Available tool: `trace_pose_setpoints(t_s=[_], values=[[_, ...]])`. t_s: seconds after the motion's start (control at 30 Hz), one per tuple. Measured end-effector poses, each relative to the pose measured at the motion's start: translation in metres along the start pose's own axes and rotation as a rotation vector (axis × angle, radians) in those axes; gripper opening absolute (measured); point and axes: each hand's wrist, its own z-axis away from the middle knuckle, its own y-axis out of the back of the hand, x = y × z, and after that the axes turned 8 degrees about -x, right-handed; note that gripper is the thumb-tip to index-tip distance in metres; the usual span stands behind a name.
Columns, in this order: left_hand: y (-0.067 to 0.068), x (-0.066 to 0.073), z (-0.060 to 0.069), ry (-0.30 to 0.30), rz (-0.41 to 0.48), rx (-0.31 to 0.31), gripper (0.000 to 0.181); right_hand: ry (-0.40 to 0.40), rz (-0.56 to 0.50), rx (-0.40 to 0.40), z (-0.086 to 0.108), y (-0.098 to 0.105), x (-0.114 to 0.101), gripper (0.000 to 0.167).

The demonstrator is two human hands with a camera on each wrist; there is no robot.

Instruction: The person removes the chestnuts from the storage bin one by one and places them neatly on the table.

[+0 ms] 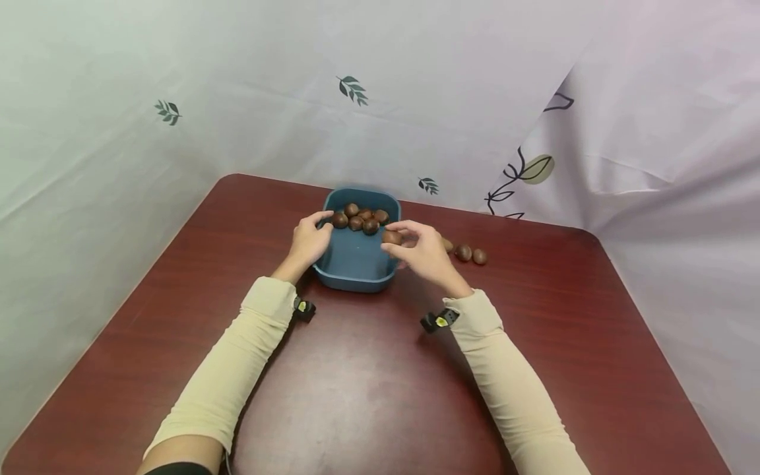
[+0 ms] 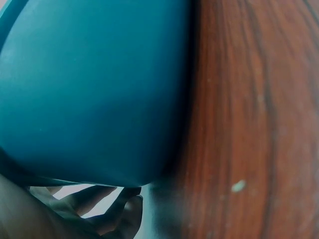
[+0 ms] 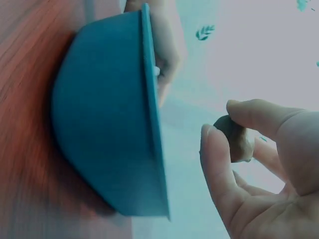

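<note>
A blue plastic basin (image 1: 356, 285) stands on the table with several brown chestnuts (image 1: 371, 227) gathered in its far half. My left hand (image 1: 311, 241) holds the basin's left rim, the thumb over the edge and the fingers along the outer side. In the left wrist view, those fingers (image 2: 130, 214) show partly behind the basin wall. Above the basin's right rim, my right hand (image 1: 425, 253) pinches a single chestnut (image 1: 392, 237) between thumb and fingers. The right wrist view shows this chestnut (image 3: 238, 142) held clear of the basin (image 3: 107, 114).
To the right of the basin, a few more chestnuts (image 1: 463, 253) lie on the dark red wooden table (image 1: 332, 382), one partly hidden by my right hand. A white cloth (image 1: 255, 86) with leaf prints hangs behind the table and along its sides.
</note>
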Motion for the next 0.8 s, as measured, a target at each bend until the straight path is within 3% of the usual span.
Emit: trace_pose_setpoints(t_s=[0.2,0.4,0.67,0.8], values=[[0.000,-0.002,0.000,0.001,0.009,-0.012,0.045,-0.064,0.008,0.059,0.028,0.026,0.011,0.034],[0.001,-0.002,-0.001,-0.005,0.010,-0.007,0.045,-0.196,0.032,0.114,0.048,0.046,0.028,0.036],[0.002,-0.003,-0.001,-0.012,0.003,-0.009,0.045,-0.351,0.124,0.156,0.067,0.061,0.052,0.039],[0.002,-0.003,-0.001,-0.008,0.002,-0.004,0.044,-0.381,0.127,0.152,0.072,0.064,0.063,0.042]])
